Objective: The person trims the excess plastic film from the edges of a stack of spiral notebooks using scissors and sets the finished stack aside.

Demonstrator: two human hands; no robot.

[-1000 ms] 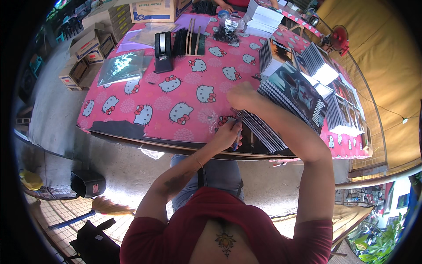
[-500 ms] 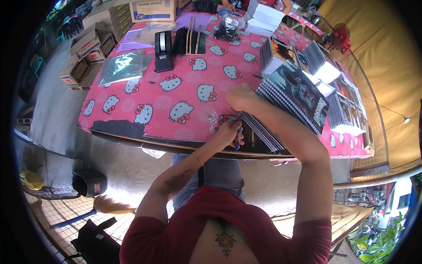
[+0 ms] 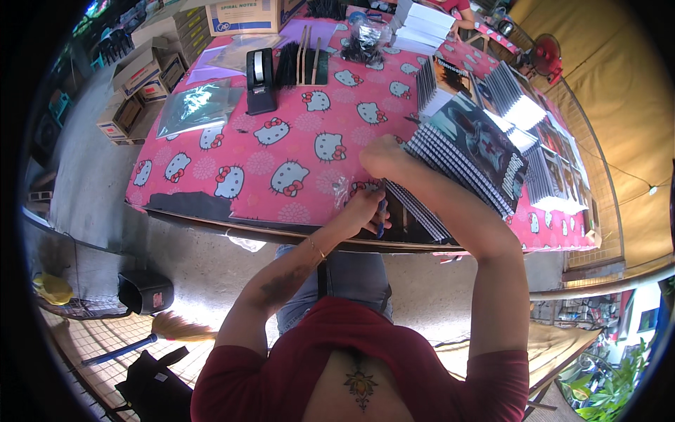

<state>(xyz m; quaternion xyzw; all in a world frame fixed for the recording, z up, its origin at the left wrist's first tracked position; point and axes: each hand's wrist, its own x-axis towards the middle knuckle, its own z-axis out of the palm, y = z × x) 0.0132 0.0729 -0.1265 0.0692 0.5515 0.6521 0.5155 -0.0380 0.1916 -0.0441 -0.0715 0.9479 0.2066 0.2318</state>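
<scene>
At the near edge of the table, my left hand (image 3: 368,209) is closed around a slim blue pen-like tool (image 3: 382,219), which points down. Beside it lies a dark-covered spiral notebook (image 3: 411,214), its coil running slantwise. My right hand (image 3: 382,156) is curled into a fist at the far end of that notebook's coil; whatever its fingers hold is hidden. The right forearm crosses over the notebooks. Just right of it rests a stack of spiral notebooks (image 3: 481,151) with dark illustrated covers. A crumpled clear plastic piece (image 3: 341,191) sits left of my left hand.
A black tape dispenser (image 3: 261,84), clear plastic sheets (image 3: 198,109) and black coils (image 3: 288,65) occupy the far left of the pink table (image 3: 260,165). More notebook stacks (image 3: 555,176) stand at right. Beyond are cardboard boxes (image 3: 246,17), a red fan (image 3: 546,58) and another person's arm (image 3: 464,17).
My hands have shifted only slightly, the right a little to the left. At the far edge, another person's hand has gone from view beside the bagged coils.
</scene>
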